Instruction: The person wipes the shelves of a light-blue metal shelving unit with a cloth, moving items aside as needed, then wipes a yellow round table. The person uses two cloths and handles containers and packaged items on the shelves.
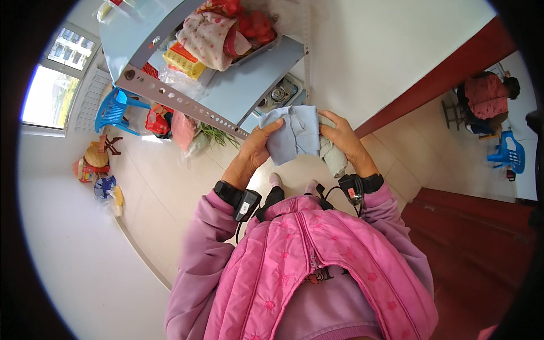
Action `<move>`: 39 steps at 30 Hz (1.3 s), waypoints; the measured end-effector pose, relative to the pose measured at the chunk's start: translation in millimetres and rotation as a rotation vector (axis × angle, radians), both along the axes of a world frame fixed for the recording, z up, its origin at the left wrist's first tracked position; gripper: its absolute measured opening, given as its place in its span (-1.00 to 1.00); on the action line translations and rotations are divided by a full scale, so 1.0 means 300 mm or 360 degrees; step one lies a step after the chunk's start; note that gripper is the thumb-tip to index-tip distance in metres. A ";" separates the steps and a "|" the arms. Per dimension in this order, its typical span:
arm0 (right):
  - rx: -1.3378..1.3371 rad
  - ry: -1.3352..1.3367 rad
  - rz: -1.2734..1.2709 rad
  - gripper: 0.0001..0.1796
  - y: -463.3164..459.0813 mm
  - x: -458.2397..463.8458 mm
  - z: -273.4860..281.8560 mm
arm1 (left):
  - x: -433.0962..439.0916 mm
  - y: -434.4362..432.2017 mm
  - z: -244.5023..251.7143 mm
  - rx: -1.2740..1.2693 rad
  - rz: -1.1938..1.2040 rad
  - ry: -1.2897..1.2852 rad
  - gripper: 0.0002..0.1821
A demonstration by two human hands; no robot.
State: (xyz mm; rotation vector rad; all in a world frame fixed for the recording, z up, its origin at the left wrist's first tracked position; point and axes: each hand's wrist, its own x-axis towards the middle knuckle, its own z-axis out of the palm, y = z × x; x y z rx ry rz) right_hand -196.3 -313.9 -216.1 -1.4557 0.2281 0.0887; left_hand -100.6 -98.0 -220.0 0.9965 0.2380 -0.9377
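My left hand (256, 145) grips the left side of a folded light-blue cloth (284, 135), thumb on top. On the other side, my right hand (343, 138) is closed around a crumpled grey-green cloth (332, 156), which lies against the blue one's right edge. Thin grey strings rest across the blue cloth's face. Both cloths are held in front of my body, above the floor and just short of a metal shelving rack (187, 104). Most of the grey-green cloth is covered by my right fingers and palm.
On the rack's shelf sit a spotted towel (210, 38) and a yellow packet (183, 59). Green stalks (219, 135) and a pink bag (183, 131) lie on the floor beside a blue chair (117, 111). At far right a person (486, 97) sits near another blue chair (508, 152).
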 end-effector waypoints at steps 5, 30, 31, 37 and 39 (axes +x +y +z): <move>-0.0851 -0.0353 -0.0032 -0.54 0.090 0.022 0.039 | -0.024 -0.010 -0.062 -0.0030 0.0159 -0.0033 -0.70; 0.0559 -0.0021 0.0491 -0.50 0.148 0.187 -0.066 | -0.057 0.266 0.088 0.0130 0.0009 -0.0550 -0.42; 0.0319 0.0024 0.0320 -0.50 0.112 0.213 -0.074 | -0.058 0.302 0.138 0.0069 -0.0049 -0.0690 -0.41; -0.0151 0.0004 -0.0285 -0.48 -0.099 0.437 -0.144 | -0.073 0.518 0.567 0.0838 -0.0064 -0.1656 -0.30; -0.0215 -0.0079 -0.0357 -0.46 -0.123 0.512 -0.140 | -0.031 0.540 0.708 0.1042 0.0168 -0.2506 -0.21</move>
